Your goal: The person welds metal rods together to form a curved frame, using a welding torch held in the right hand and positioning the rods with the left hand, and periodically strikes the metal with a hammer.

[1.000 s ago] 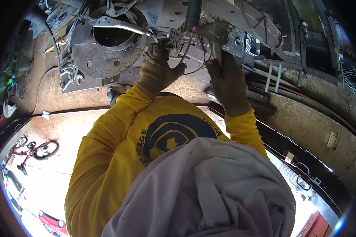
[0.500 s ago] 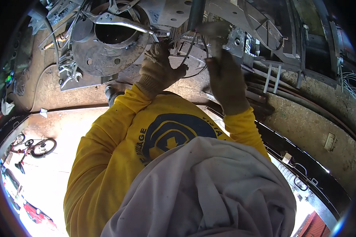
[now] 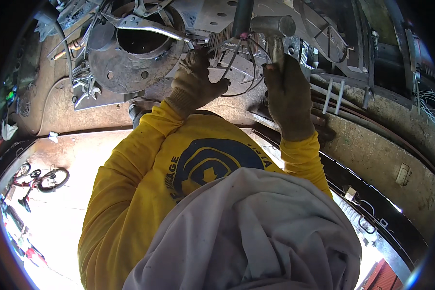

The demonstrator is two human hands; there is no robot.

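In the head view, the hammer (image 3: 274,36) sat near the top centre of the picture, gripped by the right hand (image 3: 289,96). Its handle ran roughly up and down in the frame, rising out of the top of the fist, while its grey metal head lay crosswise at the upper end, long axis left to right, with one round face pointing right. The head was just beside a dark vertical rod (image 3: 242,18) and close under a pale metal plate (image 3: 217,12) with holes.

The right hand, in a soiled work glove, was closed tight around the handle, fingers wrapped fully and no gap showing between them. The left hand (image 3: 196,79), also gloved, was raised to the left of it, its fingers curled together and pinching at thin dark wires (image 3: 246,58) that looped down from a pink-tipped point on the rod; whether it held one wire or several could not be told. The two hands were near each other but apart, with the wire loops hanging between them.

To the left of the left hand lay a round rusty flange (image 3: 125,67) with bolt holes and a dark central opening, and a grey metal lever (image 3: 150,25) crossed over it. Both forearms wore yellow sleeves (image 3: 130,159), and a pale grey cloth (image 3: 256,232) filled the lower middle. A small bicycle (image 3: 41,179) stood on the bright floor at the far left.
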